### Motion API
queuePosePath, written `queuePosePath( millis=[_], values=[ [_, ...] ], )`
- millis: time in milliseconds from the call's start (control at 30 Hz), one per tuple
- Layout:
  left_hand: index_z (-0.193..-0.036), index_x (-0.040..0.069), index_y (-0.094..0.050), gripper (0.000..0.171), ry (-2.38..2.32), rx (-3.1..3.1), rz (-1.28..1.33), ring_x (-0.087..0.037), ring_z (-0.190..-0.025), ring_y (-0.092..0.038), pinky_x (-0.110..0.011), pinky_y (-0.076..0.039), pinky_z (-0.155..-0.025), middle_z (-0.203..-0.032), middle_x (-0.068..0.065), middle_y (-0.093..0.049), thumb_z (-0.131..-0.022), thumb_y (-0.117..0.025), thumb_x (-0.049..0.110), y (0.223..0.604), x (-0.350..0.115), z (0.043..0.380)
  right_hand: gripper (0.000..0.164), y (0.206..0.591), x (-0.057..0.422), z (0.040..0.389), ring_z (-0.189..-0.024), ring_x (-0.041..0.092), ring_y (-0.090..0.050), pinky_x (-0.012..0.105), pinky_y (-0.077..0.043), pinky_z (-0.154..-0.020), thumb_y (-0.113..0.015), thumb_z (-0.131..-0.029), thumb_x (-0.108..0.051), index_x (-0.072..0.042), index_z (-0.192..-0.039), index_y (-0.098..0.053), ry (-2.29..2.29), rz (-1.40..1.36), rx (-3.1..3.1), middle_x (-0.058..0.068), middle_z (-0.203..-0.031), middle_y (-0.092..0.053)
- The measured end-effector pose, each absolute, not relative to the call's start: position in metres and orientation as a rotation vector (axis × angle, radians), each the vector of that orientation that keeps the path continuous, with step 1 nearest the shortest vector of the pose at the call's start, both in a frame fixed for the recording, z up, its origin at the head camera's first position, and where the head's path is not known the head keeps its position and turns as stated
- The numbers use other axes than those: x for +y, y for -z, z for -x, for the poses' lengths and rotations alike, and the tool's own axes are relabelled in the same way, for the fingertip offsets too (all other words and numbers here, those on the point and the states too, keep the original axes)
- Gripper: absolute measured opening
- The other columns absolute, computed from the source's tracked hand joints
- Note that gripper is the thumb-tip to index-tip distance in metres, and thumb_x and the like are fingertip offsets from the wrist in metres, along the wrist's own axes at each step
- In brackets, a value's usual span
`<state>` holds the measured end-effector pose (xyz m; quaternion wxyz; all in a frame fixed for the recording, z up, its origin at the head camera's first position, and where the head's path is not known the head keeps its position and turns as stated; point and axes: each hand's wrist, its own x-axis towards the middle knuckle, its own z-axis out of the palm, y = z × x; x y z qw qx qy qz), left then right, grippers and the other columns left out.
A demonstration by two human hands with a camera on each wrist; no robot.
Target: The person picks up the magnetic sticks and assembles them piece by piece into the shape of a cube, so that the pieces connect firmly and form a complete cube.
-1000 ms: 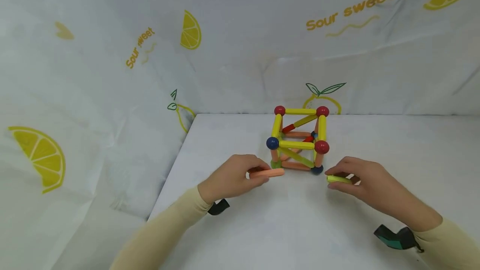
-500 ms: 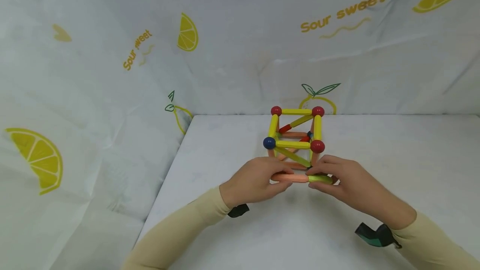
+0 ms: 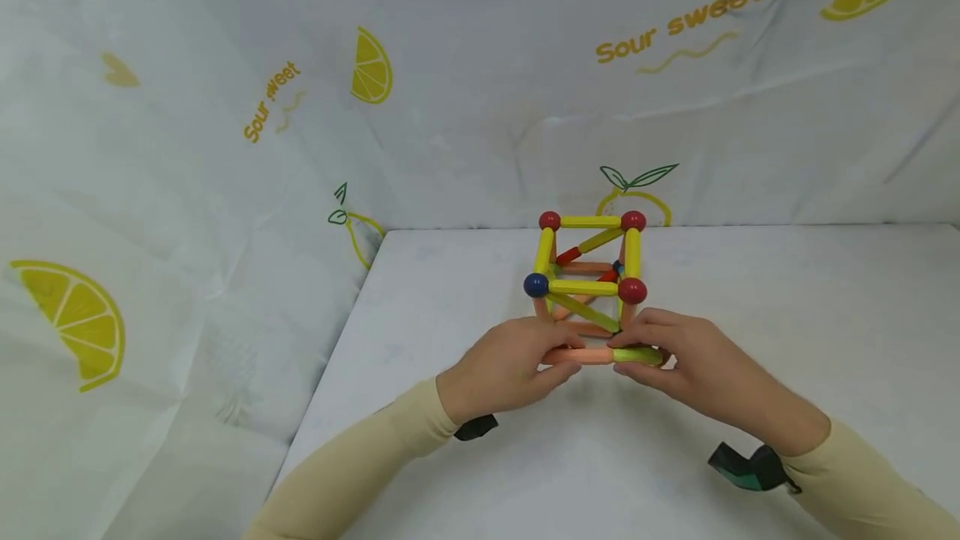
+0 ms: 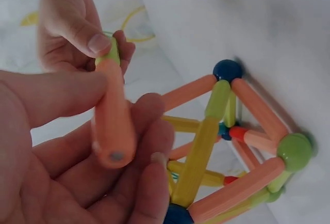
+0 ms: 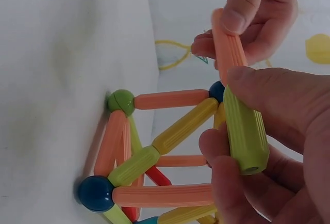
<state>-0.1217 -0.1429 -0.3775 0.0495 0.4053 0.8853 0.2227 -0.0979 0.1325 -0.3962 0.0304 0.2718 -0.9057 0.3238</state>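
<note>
My left hand [image 3: 498,365] pinches an orange magnetic rod [image 4: 114,115] between thumb and fingers. A shorter lime-green magnetic rod [image 5: 245,131] is gripped by my right hand [image 3: 693,365]. The two rods meet end to end in one line, held level just in front of a cube frame [image 3: 588,288]. Yellow rods form the frame's top square, with three red balls and one blue ball [image 3: 536,285] at its corners. Orange rods make up its uprights and base, and a yellow and lime diagonal [image 5: 160,149] crosses the front face. My hands hide part of its lower front edge.
The cube frame stands on a white table [image 3: 787,298], near its back edge. Behind and to the left hangs a white sheet [image 3: 465,90] printed with lemons and lettering. A dark strap piece [image 3: 753,467] hangs at my right wrist.
Both hands have come together, the left moving right and the right moving left. The orange and lime-green rods, apart a second ago, now touch end to end. The last half second shows little movement.
</note>
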Motion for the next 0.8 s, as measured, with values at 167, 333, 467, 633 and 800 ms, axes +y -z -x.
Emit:
queuePosePath(
  millis=[167, 333, 467, 633, 800],
  values=[
    [-0.120, 0.020, -0.080, 0.022, -0.623, 2.647, -1.134, -0.006, -0.078, -0.058, -0.016, -0.047, -0.065, -0.094, 0.014, -0.073, -0.102, -0.077, 0.033, 0.364, -0.143, 0.127, 0.031, 0.385, 0.136, 0.108, -0.088, -0.001, -0.063, 0.020, -0.061, -0.079, -0.092, -0.088, -0.021, -0.029, -0.115, -0.078, -0.991, -0.867, -2.753, -0.018, -0.103, -0.070],
    [-0.108, 0.022, -0.083, 0.022, -0.699, 2.626, -1.024, -0.007, -0.065, -0.055, -0.020, -0.043, -0.057, -0.076, 0.011, -0.067, -0.104, -0.074, 0.041, 0.336, -0.141, 0.145, 0.034, 0.365, 0.146, 0.131, -0.094, 0.001, -0.072, 0.018, -0.062, -0.086, -0.090, -0.089, -0.014, -0.026, -0.119, -0.077, -1.006, -0.871, -2.667, -0.013, -0.110, -0.072],
    [-0.096, 0.022, -0.083, 0.030, -0.732, 2.642, -0.987, -0.007, -0.055, -0.056, -0.024, -0.040, -0.055, -0.071, 0.008, -0.069, -0.105, -0.070, 0.047, 0.314, -0.129, 0.172, 0.034, 0.346, 0.154, 0.157, -0.097, 0.010, -0.076, 0.007, -0.055, -0.087, -0.085, -0.093, -0.007, -0.022, -0.122, -0.078, -1.026, -0.808, -2.624, -0.006, -0.116, -0.074],
    [-0.100, 0.017, -0.083, 0.024, -0.659, 2.726, -0.919, -0.007, -0.060, -0.064, -0.023, -0.048, -0.059, -0.082, 0.005, -0.074, -0.104, -0.074, 0.039, 0.304, -0.109, 0.205, 0.031, 0.330, 0.160, 0.192, -0.103, 0.020, -0.074, 0.002, -0.050, -0.085, -0.081, -0.097, -0.007, -0.018, -0.126, -0.078, -0.959, -0.686, -2.658, 0.002, -0.122, -0.076],
    [-0.100, 0.016, -0.082, 0.024, -0.578, 2.758, -0.799, -0.010, -0.061, -0.062, -0.021, -0.048, -0.055, -0.079, 0.006, -0.072, -0.101, -0.078, 0.040, 0.311, -0.098, 0.223, 0.027, 0.331, 0.159, 0.213, -0.108, 0.027, -0.073, 0.041, -0.065, -0.093, -0.078, -0.100, -0.009, -0.014, -0.126, -0.079, -0.924, -0.680, -2.724, 0.009, -0.126, -0.076]
  ],
)
